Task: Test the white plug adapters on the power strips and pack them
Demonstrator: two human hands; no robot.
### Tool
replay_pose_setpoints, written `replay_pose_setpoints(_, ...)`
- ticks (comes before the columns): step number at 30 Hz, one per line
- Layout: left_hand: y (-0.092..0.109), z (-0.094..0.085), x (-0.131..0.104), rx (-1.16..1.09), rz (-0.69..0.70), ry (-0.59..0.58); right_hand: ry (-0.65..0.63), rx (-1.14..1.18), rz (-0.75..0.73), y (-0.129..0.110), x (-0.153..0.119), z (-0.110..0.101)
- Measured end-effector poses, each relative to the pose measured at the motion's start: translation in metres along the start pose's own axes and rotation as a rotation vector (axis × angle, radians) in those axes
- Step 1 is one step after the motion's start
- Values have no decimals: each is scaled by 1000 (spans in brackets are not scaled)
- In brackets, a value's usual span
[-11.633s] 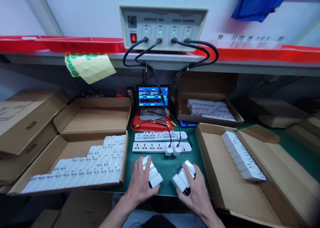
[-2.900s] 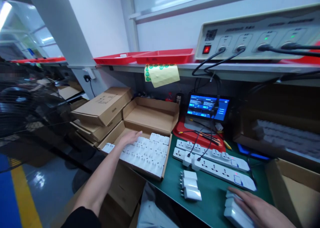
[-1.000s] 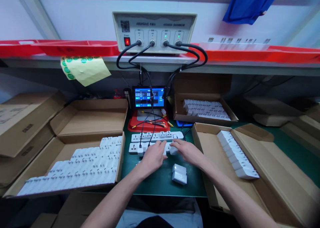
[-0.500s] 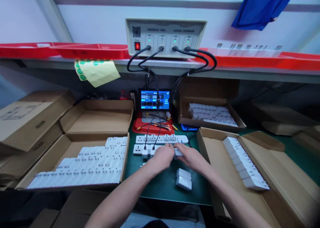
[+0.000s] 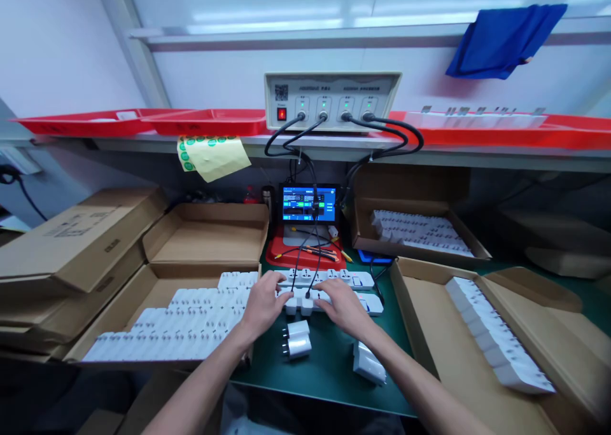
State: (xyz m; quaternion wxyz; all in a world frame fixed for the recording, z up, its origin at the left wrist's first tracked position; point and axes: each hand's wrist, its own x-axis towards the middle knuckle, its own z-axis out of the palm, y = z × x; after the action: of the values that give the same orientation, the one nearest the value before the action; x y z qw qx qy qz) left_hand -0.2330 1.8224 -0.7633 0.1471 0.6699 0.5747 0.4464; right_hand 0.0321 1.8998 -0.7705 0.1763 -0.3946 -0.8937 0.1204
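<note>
Two white power strips point(image 5: 370, 304) lie across the green table, with two white adapters point(image 5: 307, 306) plugged into the nearer one and thin black cables running up from them. My left hand point(image 5: 265, 301) is at the left end of this strip, fingers apart and bent over it. At the right of the plugged adapters, my right hand point(image 5: 341, 301) rests over the strip, its fingers spread. A pair of white adapters point(image 5: 298, 341) lies in front of the strip, prongs to the left. More white adapters point(image 5: 368, 362) lie beside my right forearm.
An open carton of white adapters point(image 5: 157, 333) stands at left, another carton point(image 5: 420, 320) at right, and a third point(image 5: 424, 231) behind. A lit screen point(image 5: 309, 204) stands below the tester box point(image 5: 333, 101). Stacked cartons point(image 5: 81, 231) are far left.
My hands have moved apart, the left one to the strip's left end, the right one slightly left. The adapter pair in front of the strip is now uncovered. The camera view has shifted.
</note>
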Motion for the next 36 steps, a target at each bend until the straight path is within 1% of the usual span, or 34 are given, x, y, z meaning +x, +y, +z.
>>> replay_pose_setpoints(2,-10,7,2,-52,31,-41,4,12,45,-8,13,13)
replay_pose_setpoints(5,-18,20,6,-47,50,-115,11,41,89,-13,24,27)
replay_pose_setpoints(8,-21,27,7,-4,30,-159,52,128,112,-10,27,27)
replay_pose_setpoints(10,-22,29,8,20,32,-162,93,209,121,-2,25,16)
replay_pose_setpoints(12,-21,30,8,27,53,-153,118,263,137,10,18,-2)
replay_pose_setpoints(15,-21,30,9,11,74,-160,115,257,188,33,0,-33)
replay_pose_setpoints(17,-20,28,11,12,53,-175,88,233,226,47,-15,-49)
replay_pose_setpoints(20,-15,26,14,2,28,-157,43,235,262,60,-35,-59)
replay_pose_setpoints(23,-2,30,19,-70,87,-150,24,256,266,64,-43,-56)
replay_pose_setpoints(26,16,44,25,-119,112,-207,34,263,264,64,-43,-52)
replay_pose_setpoints(30,36,75,36,-141,78,-287,43,234,263,65,-42,-49)
replay_pose_setpoints(33,42,95,43,-117,64,-327,53,194,259,67,-46,-46)
replay_pose_setpoints(36,43,109,48,-77,60,-355,68,142,236,69,-49,-42)
